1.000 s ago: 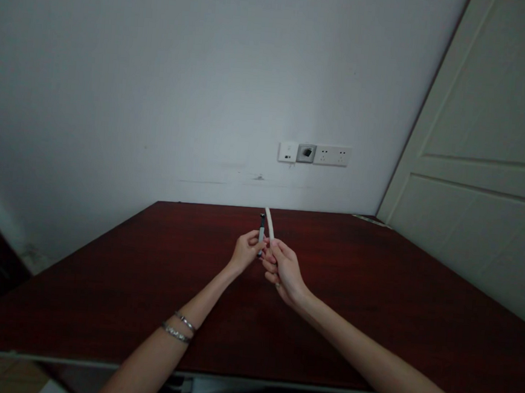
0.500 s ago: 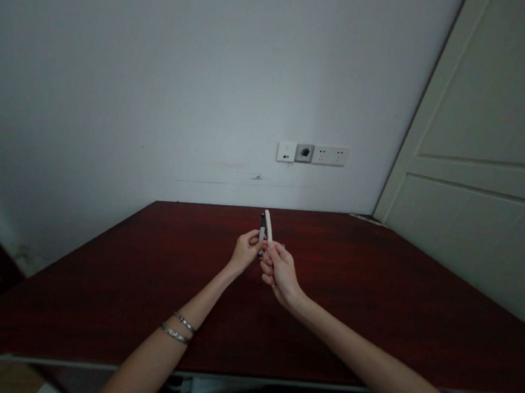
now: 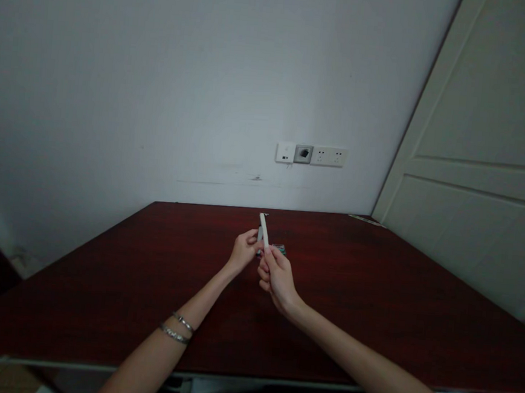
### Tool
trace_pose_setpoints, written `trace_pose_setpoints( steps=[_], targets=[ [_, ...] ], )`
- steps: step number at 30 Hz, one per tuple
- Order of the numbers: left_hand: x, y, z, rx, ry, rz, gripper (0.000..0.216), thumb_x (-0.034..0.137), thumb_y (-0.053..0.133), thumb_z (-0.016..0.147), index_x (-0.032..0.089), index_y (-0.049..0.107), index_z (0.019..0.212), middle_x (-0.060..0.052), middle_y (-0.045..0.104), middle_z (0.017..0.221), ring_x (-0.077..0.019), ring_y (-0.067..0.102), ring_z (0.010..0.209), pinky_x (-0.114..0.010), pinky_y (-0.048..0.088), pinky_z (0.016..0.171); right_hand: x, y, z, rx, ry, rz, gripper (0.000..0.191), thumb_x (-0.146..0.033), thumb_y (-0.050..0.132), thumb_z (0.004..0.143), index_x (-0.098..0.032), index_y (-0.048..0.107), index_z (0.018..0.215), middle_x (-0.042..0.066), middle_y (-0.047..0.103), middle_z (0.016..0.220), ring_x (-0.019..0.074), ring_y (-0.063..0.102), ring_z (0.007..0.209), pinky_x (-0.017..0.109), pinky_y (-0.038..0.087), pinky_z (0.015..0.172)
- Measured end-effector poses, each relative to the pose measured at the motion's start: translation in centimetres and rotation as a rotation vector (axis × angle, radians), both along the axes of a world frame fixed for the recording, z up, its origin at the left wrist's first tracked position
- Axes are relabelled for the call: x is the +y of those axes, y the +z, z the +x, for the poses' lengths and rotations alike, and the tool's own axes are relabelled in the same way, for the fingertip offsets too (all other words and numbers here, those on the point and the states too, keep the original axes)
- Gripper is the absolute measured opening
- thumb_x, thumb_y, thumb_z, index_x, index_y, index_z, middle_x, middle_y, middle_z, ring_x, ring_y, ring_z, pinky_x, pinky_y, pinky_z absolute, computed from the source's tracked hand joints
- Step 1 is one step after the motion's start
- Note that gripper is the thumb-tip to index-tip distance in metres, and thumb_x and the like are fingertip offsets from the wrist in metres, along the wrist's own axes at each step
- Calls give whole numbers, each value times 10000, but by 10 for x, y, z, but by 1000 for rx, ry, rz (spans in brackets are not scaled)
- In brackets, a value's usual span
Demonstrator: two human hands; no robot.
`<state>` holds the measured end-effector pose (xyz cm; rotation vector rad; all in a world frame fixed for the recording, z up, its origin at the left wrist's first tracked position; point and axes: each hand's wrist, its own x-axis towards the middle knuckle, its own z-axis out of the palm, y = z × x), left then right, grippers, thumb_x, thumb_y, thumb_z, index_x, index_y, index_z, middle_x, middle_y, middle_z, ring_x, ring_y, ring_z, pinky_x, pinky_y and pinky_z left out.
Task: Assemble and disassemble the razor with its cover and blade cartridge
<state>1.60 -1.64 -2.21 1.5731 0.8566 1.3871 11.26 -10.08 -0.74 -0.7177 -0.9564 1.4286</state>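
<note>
My left hand pinches a slim grey and black piece, held upright. Most of that piece is hidden behind a white, slightly curved strip. The strip is upright too, with its lower end between the thumb and fingers of my right hand. Both hands are close together above the table, and the two pieces overlap in view; whether they touch I cannot tell. Just behind my right fingers shows a small greenish and dark thing, partly hidden and too small to name.
A dark red table spreads under my arms up to the white wall. Wall sockets sit above its back edge. At the back right corner lies a thin flat strip, near a pale panelled door.
The white strip has tilted and shifted left with my right hand, now covering much of the grey and black piece. The small greenish thing behind my right fingers has come into view.
</note>
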Motion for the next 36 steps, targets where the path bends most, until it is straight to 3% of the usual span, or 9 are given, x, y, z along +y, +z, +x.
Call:
trace_pose_setpoints(
  steps=[4,8,12,16,19,22,28,36],
  targets=[
    [-3,2,0,-33,-40,1,199,226,652,623,125,600,785,-14,633,676,-129,596,604,-206,453,549,2,4,5,21,-41,29,378,-516,623,685,-214,474,857,-118,293,512,13,168,363,125,100,311],
    [-3,4,-1,-41,-13,-25,209,217,646,615,124,594,795,-6,629,667,-118,580,548,-199,442,494,-4,-7,2,-43,-6,-8,367,-532,602,702,-217,461,827,-115,301,512,18,185,358,126,103,306],
    [-4,7,-4,-44,-36,-82,216,253,637,632,119,576,790,1,609,598,-106,547,452,-206,433,436,2,-5,8,-152,-21,113,333,-529,543,753,-213,480,837,-112,303,503,24,177,348,143,120,303],
    [-6,10,-5,-23,-86,-176,225,301,608,672,121,552,796,-1,584,518,-125,535,375,-228,428,387,40,15,38,-388,-40,301,306,-509,498,780,-207,510,825,-95,362,496,45,268,359,163,190,331],
    [-7,10,-5,-30,-91,-241,196,287,594,669,131,524,765,5,570,494,-133,531,352,-231,421,367,74,28,66,-664,-146,482,270,-452,502,785,-189,560,764,-60,449,540,74,398,465,190,323,443],
    [-8,9,-4,-47,-78,-270,181,275,586,666,134,506,746,8,564,491,-129,527,345,-235,430,367,96,32,85,-965,-192,589,289,-417,504,786,-166,642,751,-12,565,614,112,481,582,226,372,555],
    [-8,8,-2,-38,-62,-305,167,263,579,668,135,500,740,12,559,485,-131,525,341,-246,442,359,110,20,99,-1159,-296,536,347,-470,526,767,-193,727,826,41,695,761,194,589,719,267,421,633],
    [-8,4,-2,-11,-66,-330,207,301,610,666,138,497,723,16,549,474,-120,518,339,-240,447,361,116,7,100,-1154,-378,525,342,-484,537,761,-229,732,879,45,716,872,231,631,792,295,455,665]
  ],
)
